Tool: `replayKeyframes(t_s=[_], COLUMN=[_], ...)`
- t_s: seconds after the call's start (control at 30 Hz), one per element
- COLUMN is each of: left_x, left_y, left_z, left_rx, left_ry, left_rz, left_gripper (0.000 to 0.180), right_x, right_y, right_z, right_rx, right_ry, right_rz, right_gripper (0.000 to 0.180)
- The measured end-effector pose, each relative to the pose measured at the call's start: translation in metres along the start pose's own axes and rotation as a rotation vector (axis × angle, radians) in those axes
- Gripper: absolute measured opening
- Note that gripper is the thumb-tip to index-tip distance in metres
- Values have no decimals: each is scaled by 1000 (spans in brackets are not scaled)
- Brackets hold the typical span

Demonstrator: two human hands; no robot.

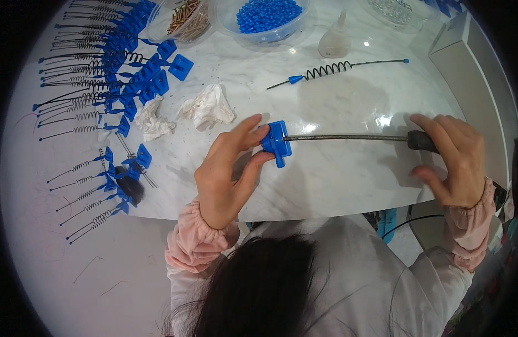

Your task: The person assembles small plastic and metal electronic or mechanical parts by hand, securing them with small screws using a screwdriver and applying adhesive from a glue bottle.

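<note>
My left hand (pixel 228 168) pinches a blue plastic clip-like piece (pixel 279 147) between thumb and fingers, a little in from the table's near edge. From that piece a screwdriver-like tool (pixel 349 137) runs to the right, a long thin metal shaft with a black handle (pixel 422 141). Its tip meets the blue piece and cannot be seen. My right hand (pixel 460 154) is loosely curled about the handle, with the thumb standing apart from it; the handle's far end is hidden under the fingers. Beyond the shaft lies a black coiled-wire part (pixel 328 70) with blue ends.
Many coiled-wire parts with blue clips (pixel 110 73) line the left side. Crumpled white tissues (pixel 208 106) lie closer in. Tubs of copper-coloured pins (pixel 183 19), blue beads (pixel 268 16) and clear pieces (pixel 391 10) stand at the back, near a small nozzle bottle (pixel 335 42). A pale box (pixel 466 73) borders the right.
</note>
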State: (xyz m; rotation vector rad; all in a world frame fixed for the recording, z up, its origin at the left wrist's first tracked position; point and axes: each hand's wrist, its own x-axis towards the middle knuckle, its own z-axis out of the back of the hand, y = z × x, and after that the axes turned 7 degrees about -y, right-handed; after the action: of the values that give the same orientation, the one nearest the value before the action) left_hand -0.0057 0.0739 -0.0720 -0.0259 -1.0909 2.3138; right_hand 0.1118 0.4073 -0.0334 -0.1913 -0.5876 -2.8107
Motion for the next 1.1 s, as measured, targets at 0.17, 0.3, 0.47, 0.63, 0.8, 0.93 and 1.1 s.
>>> replayKeyframes(t_s=[0.17,0.3,0.47,0.63,0.8,0.93,1.1], left_x=[0,1,1,2,1,2,4], left_y=[2,3,4,5,5,2,1], left_z=[2,1,0,0,0,3,5], left_rx=[-4,24,27,19,17,-8,6], left_ry=[36,7,-16,-14,-19,38,53], left_rz=[48,3,-32,-59,-51,3,-29], left_gripper=[56,52,48,45,44,43,42], right_x=[7,1,14,6,16,14,3], right_y=[-1,-5,-5,-7,-1,-4,-4], right_z=[-1,0,1,0,1,-3,-2], right_rx=[-172,-119,-124,-140,31,-158,-115], right_ry=[-128,-8,-67,22,10,-84,39], right_rz=[75,41,96,24,-5,88,-33], right_gripper=[39,38,38,35,34,38,40])
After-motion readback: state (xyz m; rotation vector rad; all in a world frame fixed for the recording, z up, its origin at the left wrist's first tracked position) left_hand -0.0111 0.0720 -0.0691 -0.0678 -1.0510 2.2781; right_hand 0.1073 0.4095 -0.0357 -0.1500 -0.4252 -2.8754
